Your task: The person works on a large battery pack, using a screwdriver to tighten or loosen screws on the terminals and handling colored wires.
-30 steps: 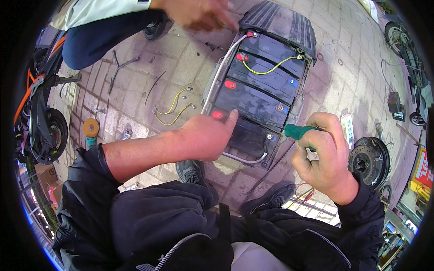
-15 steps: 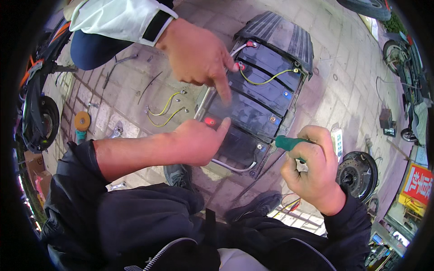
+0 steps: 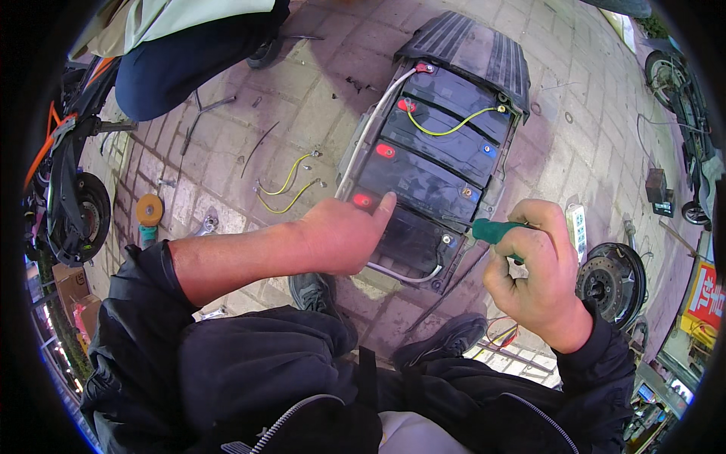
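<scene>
In my right hand [image 3: 541, 265] is a green-handled screwdriver [image 3: 499, 231], pinched between thumb and fingers, its shaft pointing left over the battery case's right edge. The tip lies close to a battery but is hard to make out. My left hand [image 3: 340, 234] rests over the near left of the battery pack [image 3: 423, 174], one finger stretched beside a red terminal cover [image 3: 363, 200]; its other fingers are partly hidden. The pack is a row of dark batteries. A yellow-green cable [image 3: 450, 132] bridges two far terminals, and a white cable [image 3: 404, 278] curves along the near end.
Two loose yellow-green cables [image 3: 291, 203] lie left of the pack. Nearby are an orange-and-green tool [image 3: 150, 212] and a wrench [image 3: 208, 223]. Right are a power strip [image 3: 577, 231] and a wheel [image 3: 611, 284]. Another person's dark-clad knee [image 3: 189, 72] is at upper left.
The other person's hand, which pointed over the batteries, has withdrawn out of view. My hands hold nearly the same place on the pack; the view has shifted slightly.
</scene>
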Demonstrator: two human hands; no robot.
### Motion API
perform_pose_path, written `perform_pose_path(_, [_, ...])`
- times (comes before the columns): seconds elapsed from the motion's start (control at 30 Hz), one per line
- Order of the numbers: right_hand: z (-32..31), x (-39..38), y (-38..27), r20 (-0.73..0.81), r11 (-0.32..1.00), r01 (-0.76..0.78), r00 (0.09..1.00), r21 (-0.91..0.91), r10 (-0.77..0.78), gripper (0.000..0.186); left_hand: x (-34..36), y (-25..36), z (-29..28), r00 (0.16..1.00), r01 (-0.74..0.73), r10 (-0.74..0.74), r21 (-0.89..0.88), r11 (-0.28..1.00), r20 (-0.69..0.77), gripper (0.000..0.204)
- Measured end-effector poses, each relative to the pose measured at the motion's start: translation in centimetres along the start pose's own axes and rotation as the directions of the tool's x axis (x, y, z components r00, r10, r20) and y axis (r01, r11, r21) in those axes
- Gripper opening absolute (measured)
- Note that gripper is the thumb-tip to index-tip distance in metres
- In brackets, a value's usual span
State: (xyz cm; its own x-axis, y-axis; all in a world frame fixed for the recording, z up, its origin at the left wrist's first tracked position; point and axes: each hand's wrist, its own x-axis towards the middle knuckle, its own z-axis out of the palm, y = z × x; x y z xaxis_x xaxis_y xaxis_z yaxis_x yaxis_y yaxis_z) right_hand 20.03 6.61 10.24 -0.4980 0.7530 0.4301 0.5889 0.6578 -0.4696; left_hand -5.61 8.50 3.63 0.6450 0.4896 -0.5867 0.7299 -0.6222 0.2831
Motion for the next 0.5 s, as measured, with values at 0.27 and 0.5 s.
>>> perform_pose_path(0.27, [0.05, -0.04, 0.01, 0.003, 1.000, 0.005, 1.000, -0.004, -0.005, 0.037, 0.10, -0.03, 0.14, 1.000, 0.002, -0.002, 0.015, 1.000, 0.008, 0.086])
perform_pose_path(0.5, [0.02, -0.01, -0.02, 0.006, 1.000, -0.003, 1.000, 0.000, 0.003, 0.036, 0.05, -0.04, -0.01, 1.000, -0.002, 0.001, 0.014, 1.000, 0.015, 0.087])
